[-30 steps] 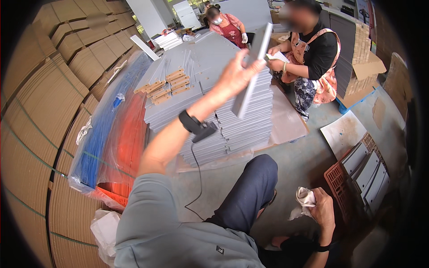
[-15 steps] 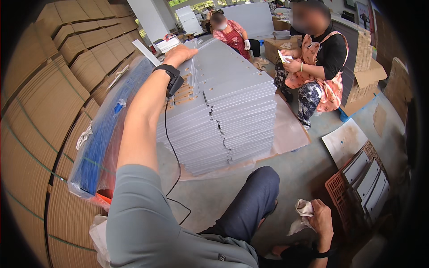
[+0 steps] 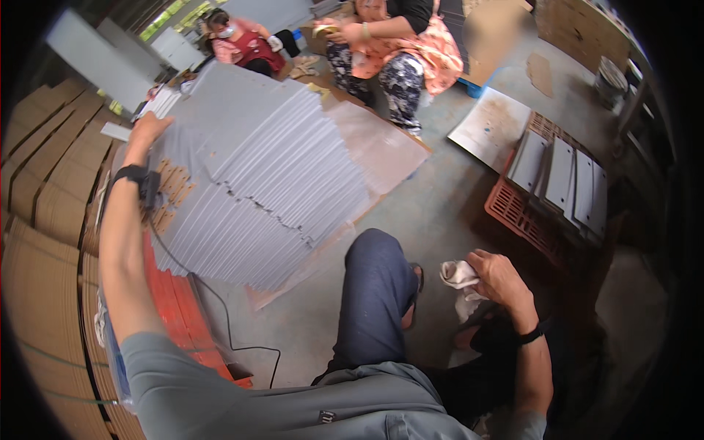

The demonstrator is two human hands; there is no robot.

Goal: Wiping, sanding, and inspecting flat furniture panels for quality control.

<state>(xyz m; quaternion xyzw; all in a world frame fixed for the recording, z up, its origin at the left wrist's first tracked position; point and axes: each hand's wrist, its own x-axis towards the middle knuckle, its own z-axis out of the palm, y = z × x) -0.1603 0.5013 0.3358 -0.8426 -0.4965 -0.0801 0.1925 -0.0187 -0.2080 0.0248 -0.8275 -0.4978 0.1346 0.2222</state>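
Hundreds of flat grey sheets (image 3: 271,183) lie fanned in a slanting stack on the concrete floor (image 3: 433,213), and a seated worker's left hand (image 3: 147,130) stretches to the stack's far left corner, palm down on the top sheets beside a strip of brown cardboard spacers (image 3: 170,192). Its fingers appear laid flat on the sheets, though whether they pinch an edge cannot be told at this distance. A black wrist device (image 3: 139,177) with a trailing cable (image 3: 220,315) rides on that forearm. The right hand (image 3: 499,277) rests low by the worker's knee, near the floor's right side, its fingers curled round a crumpled white cloth (image 3: 458,275). To lift one sheet cleanly, the reach would likely need a firm purchase on a single top edge, peeling it away without dragging the sheets under it out of line. Corrugated cartons (image 3: 44,191) wall the left; an orange crate (image 3: 528,213) holding grey panels stands to the right.
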